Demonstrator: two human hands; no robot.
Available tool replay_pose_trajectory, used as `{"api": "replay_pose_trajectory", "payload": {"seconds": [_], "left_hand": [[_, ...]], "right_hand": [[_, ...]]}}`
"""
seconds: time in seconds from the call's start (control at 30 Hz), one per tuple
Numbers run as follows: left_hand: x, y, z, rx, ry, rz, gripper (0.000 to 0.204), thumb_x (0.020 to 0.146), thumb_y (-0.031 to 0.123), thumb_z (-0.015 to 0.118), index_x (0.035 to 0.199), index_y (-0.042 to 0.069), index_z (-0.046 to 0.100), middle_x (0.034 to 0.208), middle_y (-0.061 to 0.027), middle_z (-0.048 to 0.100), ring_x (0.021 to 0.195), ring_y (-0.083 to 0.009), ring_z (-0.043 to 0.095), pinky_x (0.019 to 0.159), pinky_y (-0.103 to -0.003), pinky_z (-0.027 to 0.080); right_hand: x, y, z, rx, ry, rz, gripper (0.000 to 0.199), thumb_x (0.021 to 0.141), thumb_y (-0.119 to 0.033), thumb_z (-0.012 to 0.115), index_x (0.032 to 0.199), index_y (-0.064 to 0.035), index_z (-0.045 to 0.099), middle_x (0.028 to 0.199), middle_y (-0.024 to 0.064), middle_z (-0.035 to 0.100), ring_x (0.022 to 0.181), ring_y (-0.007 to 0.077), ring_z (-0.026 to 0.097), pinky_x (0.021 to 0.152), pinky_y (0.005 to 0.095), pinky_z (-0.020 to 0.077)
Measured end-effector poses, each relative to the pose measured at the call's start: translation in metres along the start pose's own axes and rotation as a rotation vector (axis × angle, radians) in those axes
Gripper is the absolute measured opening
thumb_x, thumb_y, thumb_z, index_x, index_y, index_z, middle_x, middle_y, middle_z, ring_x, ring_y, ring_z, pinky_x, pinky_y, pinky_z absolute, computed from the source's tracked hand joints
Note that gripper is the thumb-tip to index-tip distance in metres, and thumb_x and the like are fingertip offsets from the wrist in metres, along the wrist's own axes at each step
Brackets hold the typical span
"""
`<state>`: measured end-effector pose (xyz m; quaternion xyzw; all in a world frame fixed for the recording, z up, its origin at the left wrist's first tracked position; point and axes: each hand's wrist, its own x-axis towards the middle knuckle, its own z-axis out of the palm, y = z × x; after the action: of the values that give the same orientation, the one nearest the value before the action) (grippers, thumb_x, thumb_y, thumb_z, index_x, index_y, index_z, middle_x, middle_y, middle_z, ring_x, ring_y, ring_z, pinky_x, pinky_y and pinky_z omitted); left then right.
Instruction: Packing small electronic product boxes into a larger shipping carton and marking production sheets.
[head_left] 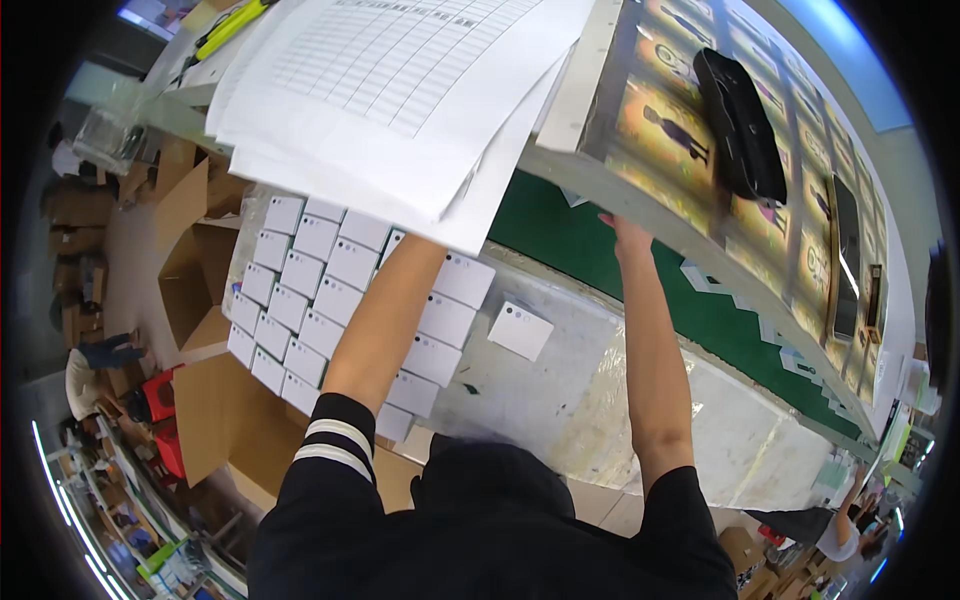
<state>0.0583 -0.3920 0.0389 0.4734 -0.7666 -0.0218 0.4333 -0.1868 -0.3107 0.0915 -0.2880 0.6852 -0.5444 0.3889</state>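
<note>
My left forearm [385, 325] reaches up over rows of small white boxes [318, 240]. The left hand itself is hidden beneath printed paper sheets [330, 150] on the ledge above. My right hand [627, 237] is under the edge of a raised shelf [600, 170], over a green conveyor belt [545, 225]. Its thumb side shows stretched out to the left with nothing visible in it; the other fingers are partly covered by the shelf. One white box [521, 331] lies alone on the worn table [570, 390] between my arms.
A black case [740, 125] and a phone [845, 255] rest on the shelf top. Several white boxes line the belt at right. Open cardboard cartons [225, 410] stand at left. A yellow cutter [230, 28] lies far left. Other people are in the background.
</note>
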Motion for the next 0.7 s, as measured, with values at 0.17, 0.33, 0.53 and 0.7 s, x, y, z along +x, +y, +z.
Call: {"api": "replay_pose_trajectory", "payload": {"seconds": [0.17,0.33,0.53,0.7], "left_hand": [[0.02,0.039,-0.005,-0.175,0.073,-0.014,0.045,0.081,0.025,0.062,0.12,0.003,0.056,0.116,-0.016,0.06,0.107,-0.0313,0.056,0.091,-0.042,0.045],[0.015,0.038,0.002,-0.395,0.012,-0.131,0.044,0.083,0.028,0.06,0.121,0.005,0.056,0.114,-0.016,0.06,0.107,-0.031,0.056,0.092,-0.041,0.044],[0.009,0.044,0.011,-0.61,-0.081,-0.252,0.044,0.085,0.032,0.058,0.121,0.007,0.056,0.113,-0.0159,0.06,0.107,-0.0307,0.056,0.094,-0.039,0.043],[0.032,0.155,-0.03,0.171,-0.317,0.161,0.018,0.077,0.019,0.06,0.083,0.004,0.067,0.083,-0.0169,0.066,0.08,-0.037,0.062,0.076,-0.046,0.048]], "right_hand": [[0.019,0.028,-0.004,-0.207,0.017,-0.112,0.041,0.082,-0.025,0.066,0.114,-0.0026,0.054,0.11,0.0104,0.06,0.097,0.0229,0.06,0.071,0.0361,0.0513],[0.009,0.047,-0.038,-0.545,0.123,-0.573,0.041,0.081,-0.025,0.067,0.112,-0.0018,0.055,0.107,0.0115,0.061,0.095,0.0262,0.06,0.074,0.0372,0.0506],[-0.054,0.042,-0.108,-0.923,0.208,-0.713,0.018,0.081,-0.012,0.066,0.093,0.0009,0.06,0.08,0.0117,0.061,0.073,0.0268,0.058,0.074,0.0373,0.0518],[-0.122,0.053,-0.21,-0.387,0.288,-0.159,0.017,0.088,-0.008,0.06,0.077,-0.0009,0.048,0.069,-0.0006,0.043,0.06,0.0067,0.046,0.052,0.029,0.0574]]}}
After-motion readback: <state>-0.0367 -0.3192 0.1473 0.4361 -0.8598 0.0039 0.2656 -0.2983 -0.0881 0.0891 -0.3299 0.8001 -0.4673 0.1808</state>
